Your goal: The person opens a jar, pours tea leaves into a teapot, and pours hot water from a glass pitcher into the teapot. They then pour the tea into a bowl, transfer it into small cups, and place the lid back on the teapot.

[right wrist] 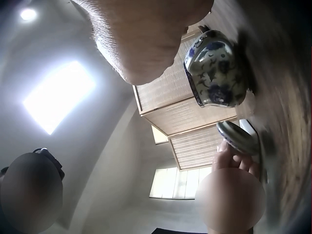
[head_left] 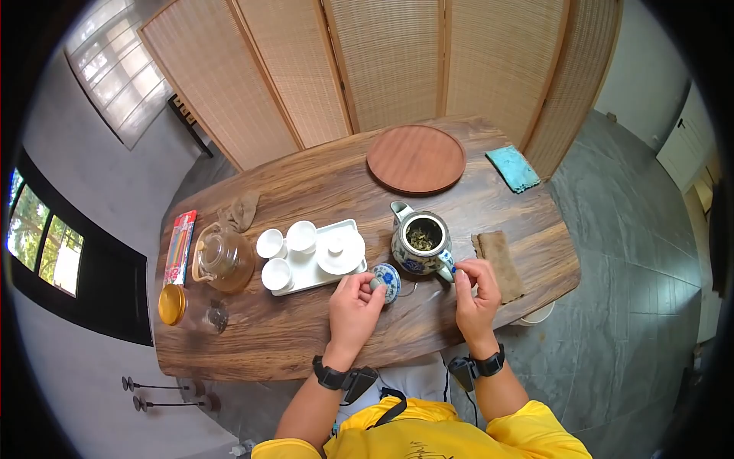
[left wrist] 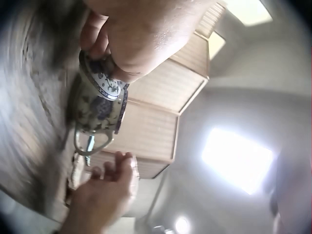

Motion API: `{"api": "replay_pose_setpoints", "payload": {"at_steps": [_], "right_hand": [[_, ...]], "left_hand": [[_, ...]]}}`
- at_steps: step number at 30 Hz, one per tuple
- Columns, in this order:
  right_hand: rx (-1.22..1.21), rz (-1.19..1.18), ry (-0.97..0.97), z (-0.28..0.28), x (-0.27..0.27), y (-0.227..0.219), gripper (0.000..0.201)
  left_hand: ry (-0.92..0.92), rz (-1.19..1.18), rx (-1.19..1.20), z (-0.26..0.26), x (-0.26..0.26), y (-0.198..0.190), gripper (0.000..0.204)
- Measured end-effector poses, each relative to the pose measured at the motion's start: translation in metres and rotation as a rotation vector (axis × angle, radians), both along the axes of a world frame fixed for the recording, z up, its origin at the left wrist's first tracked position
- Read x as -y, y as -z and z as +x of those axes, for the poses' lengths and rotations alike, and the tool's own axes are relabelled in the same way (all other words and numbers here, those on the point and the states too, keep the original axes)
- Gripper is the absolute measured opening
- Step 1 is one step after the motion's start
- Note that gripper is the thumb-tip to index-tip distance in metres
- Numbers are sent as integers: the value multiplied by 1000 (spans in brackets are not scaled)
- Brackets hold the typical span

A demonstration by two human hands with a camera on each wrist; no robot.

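My left hand (head_left: 354, 312) pinches the knob of a blue-and-white teapot lid (head_left: 391, 284), held tilted beside the pot. The porcelain teapot (head_left: 415, 264) has lost its cover to that hand, and leaves (head_left: 419, 239) show through its round mouth. Its spout points away from me; the looped handle (left wrist: 95, 147) faces my body. Close by that handle is my right hand (head_left: 477, 300), its fingers loosely bent with nothing visible in them. Seen from the left wrist, the right fingertips (left wrist: 126, 158) stand apart from the handle.
Left of the teapot, a white tray (head_left: 310, 284) bears a lidded white bowl (head_left: 341, 254) and white cups (head_left: 277, 274). Farther left are a glass teapot (head_left: 223, 262) and a yellow-lidded jar (head_left: 173, 304). A brown cloth (head_left: 501, 264) lies right; a round wooden tray (head_left: 417, 158) lies behind.
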State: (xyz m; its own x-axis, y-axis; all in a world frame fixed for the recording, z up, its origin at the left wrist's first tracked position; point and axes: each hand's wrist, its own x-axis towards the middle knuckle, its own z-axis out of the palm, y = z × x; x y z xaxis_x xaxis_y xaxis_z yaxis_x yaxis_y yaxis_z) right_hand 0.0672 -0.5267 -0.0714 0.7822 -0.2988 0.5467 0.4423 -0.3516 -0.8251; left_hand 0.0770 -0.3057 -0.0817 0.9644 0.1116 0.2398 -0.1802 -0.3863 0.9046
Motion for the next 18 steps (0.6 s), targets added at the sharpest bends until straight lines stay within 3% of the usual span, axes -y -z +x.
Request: {"api": "replay_pose_setpoints", "payload": {"at_steps": [4, 10, 14, 16, 17, 18], "right_hand": [[31, -5, 9, -4, -3, 3, 9], [-73, -4, 24, -22, -6, 19, 11], [-56, -126, 30, -30, -5, 28, 10], [-101, 10, -3, -33, -8, 33, 11], [-111, 16, -15, -33, -7, 35, 11], [-120, 19, -20, -33, -6, 37, 11]], "left_hand": [[25, 345, 85, -4, 1, -17, 24], [84, 580, 122, 2, 0, -14, 24], [47, 529, 275, 0, -8, -16, 26], [22, 392, 264, -10, -18, -34, 25], [-15, 370, 368, -13, -31, -46, 16], [-116, 381, 377, -12, -47, -54, 15]]}}
